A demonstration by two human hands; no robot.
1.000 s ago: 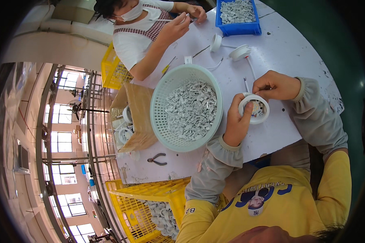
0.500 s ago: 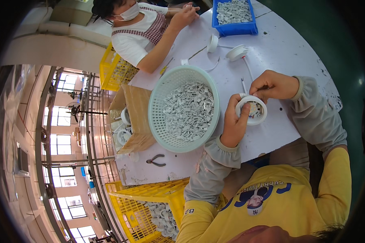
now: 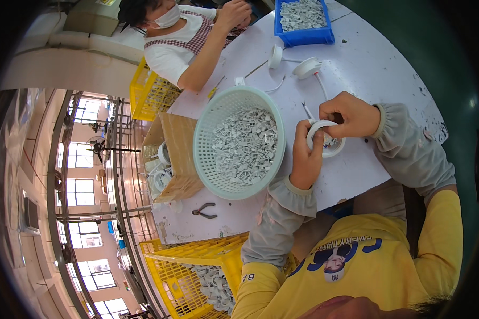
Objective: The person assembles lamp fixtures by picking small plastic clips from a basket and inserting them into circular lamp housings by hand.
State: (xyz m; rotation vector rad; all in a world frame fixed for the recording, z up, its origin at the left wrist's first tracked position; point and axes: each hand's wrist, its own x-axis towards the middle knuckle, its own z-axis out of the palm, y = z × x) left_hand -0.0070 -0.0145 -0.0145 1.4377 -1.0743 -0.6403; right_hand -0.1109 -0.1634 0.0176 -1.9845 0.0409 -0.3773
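Head view: left hand [image 3: 306, 159] clasps round white plastic housing [image 3: 333, 152] over white table [image 3: 380, 69], toward its near edge, thumb at rim, likely for steadying; right hand [image 3: 352, 116] curls to rim, grip unclear. Pale-green perforated basket [image 3: 206, 158] left, presumably handy.

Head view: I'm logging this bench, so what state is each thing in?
White housing, held, insides partly visible.
Left grip, closed on housing.
Right grip, at housing, closure unclear.
Green basket, upright, partly filled.
Blue bin, well filled.
Pliers, lying, handles spread.
Cardboard box, open.
Nearer yellow crate, loaded.
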